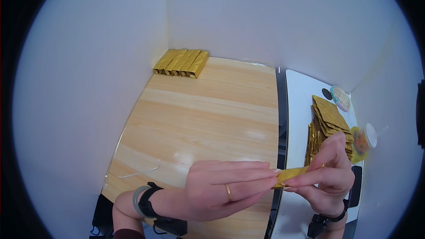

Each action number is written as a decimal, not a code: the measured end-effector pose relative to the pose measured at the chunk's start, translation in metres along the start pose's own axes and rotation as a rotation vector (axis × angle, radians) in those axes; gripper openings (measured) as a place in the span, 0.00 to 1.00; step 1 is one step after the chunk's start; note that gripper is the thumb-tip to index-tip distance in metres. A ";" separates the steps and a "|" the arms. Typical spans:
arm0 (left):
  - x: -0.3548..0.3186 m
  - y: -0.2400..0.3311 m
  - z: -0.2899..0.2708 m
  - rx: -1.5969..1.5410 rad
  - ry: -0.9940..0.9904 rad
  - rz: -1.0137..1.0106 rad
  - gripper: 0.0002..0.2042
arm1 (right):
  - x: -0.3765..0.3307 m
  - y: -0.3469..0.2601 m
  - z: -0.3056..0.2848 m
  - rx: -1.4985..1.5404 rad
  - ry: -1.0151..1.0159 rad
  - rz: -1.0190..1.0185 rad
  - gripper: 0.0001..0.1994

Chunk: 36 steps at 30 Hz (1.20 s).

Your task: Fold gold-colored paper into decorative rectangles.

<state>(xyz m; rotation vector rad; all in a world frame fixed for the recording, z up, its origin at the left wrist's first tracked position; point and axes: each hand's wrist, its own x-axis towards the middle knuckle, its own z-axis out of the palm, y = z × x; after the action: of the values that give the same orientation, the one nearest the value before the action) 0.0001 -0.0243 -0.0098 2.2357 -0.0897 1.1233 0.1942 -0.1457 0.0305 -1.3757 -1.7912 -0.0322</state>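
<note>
Left hand (217,190) pinches one end of a gold foil strip (290,175); right hand (327,177) grips the other end, the strip spanning the seam between the tables. Judgement: keep edges aligned and press the crease flat along its length before letting go. Wood table (199,115) left of strip; four gold bars (181,63) at its far corner. Right of strip: white table (296,106), foil stack (330,119), small jar (365,139). White walls around.

Wooden table (208,110) with gold bars (181,62); white table (297,106) with gold sheets (330,119).
</note>
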 end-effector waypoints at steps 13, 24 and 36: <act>0.000 -0.005 -0.007 -0.068 0.017 -0.108 0.16 | -0.002 0.011 -0.010 0.023 0.050 0.005 0.18; 0.006 -0.004 -0.014 -0.007 0.032 -0.068 0.14 | 0.001 0.019 -0.026 0.071 0.120 0.019 0.20; 0.002 -0.006 -0.014 -0.112 -0.011 -0.132 0.30 | -0.002 0.027 -0.025 0.058 0.211 0.001 0.12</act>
<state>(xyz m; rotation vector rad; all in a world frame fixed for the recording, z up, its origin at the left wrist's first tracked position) -0.0066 -0.0114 -0.0047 2.1159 -0.0091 1.0106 0.2313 -0.1489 0.0326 -1.2820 -1.6041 -0.1194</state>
